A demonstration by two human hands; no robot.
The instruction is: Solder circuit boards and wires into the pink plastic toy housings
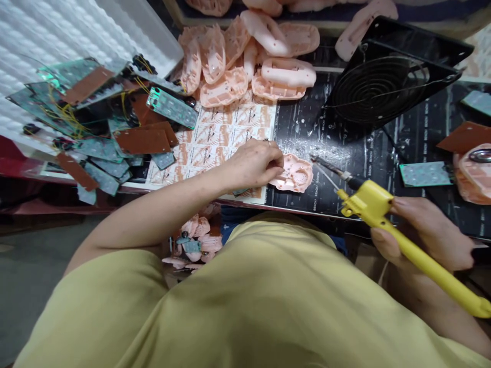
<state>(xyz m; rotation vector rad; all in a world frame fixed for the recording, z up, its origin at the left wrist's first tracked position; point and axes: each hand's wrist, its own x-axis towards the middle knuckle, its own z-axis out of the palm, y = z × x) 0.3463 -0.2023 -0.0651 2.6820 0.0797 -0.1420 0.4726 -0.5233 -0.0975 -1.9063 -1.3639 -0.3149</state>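
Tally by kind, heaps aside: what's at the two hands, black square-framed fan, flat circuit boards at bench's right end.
Yellow plastic-bodied soldering gun, in right hand: 1
Pink plastic shell, at left hand: 1
Black square-framed fan: 1
Grey-green flat boards: 2
Brown flat board: 1
Total: 6

We see smooth yellow plastic on the soldering gun, matt moulded plastic in the pink shell half, a glossy black bench, thin metal-looking rings on the fan grille, and soft creased cloth in the shirt.
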